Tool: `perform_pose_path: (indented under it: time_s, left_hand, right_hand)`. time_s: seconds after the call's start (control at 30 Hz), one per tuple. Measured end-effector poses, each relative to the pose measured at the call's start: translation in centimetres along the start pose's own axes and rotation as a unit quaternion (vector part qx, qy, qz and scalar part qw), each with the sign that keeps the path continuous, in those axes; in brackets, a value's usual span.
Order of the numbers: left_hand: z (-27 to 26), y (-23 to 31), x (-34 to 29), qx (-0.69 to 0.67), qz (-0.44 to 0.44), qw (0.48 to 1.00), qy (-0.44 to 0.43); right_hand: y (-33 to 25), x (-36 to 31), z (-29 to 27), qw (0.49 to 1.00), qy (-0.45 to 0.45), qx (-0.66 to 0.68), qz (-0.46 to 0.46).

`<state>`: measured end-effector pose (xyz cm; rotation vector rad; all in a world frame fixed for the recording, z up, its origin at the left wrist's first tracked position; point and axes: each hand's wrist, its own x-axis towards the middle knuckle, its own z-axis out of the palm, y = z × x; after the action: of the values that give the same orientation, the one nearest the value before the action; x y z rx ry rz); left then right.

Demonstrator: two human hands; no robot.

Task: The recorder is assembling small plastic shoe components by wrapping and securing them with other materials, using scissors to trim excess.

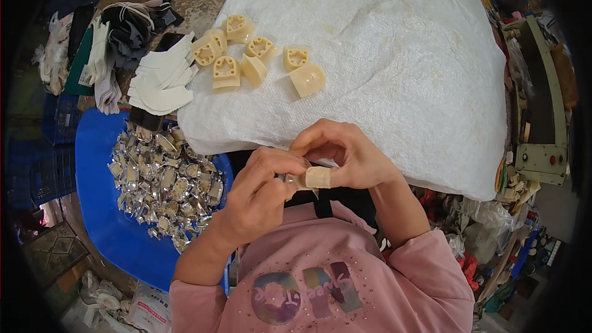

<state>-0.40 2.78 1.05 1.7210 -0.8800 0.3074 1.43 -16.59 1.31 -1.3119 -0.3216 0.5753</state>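
My left hand [265, 188] and my right hand [351, 154] meet in front of my chest, both with fingers closed in a pinch. Between them is a small beige block [300, 182] with clear plastic film around it, partly covered by my fingers. A pale beige wrap or piece [317, 177] sits at the tip of my right thumb; which of the two I cannot tell. Beyond my hands, several beige heel-shaped blocks [226, 74] lie on a white woven sheet [394, 105]. Some show holes in their tops, and one block [308, 80] shows a smooth rounded face.
At my left stands a blue tub [98, 191] holding many film-wrapped beige pieces [163, 179]. White cut sheets [161, 80] are stacked beside the blocks, next to a dark phone [145, 119]. Gloves and dark cloth [126, 31] lie farther left. A green metal machine frame [549, 98] stands at right.
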Motion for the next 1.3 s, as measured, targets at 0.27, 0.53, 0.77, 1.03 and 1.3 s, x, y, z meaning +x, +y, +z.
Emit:
perform_pose_path:
  time_s: [0.27, 0.53, 0.77, 1.03, 1.3]
  left_hand:
    - [0.4, 0.0, -0.4, 0.038, -0.091, 0.995, 0.015]
    - [0.9, 0.4, -0.1, -0.287, -0.308, 0.890, 0.176]
    - [0.8, 0.0, -0.7, -0.242, -0.306, 0.908, 0.150]
    - [-0.4, 1.9, 0.5, -0.059, -0.204, 0.965, 0.156]
    - [-0.9, 0.8, -0.3, 0.015, -0.026, 0.991, 0.128]
  right_hand:
    - [1.7, 0.3, 0.8, 0.995, 0.100, -0.021, 0.000]
    - [1.7, 0.9, 0.9, 0.970, 0.073, -0.126, -0.193]
    - [1.4, 1.1, 2.9, 0.967, 0.140, -0.118, -0.175]
    - [1.2, 1.2, 4.5, 0.915, 0.217, -0.242, -0.240]
    - [-0.2, 0.6, 1.7, 0.997, 0.069, 0.032, 0.026]
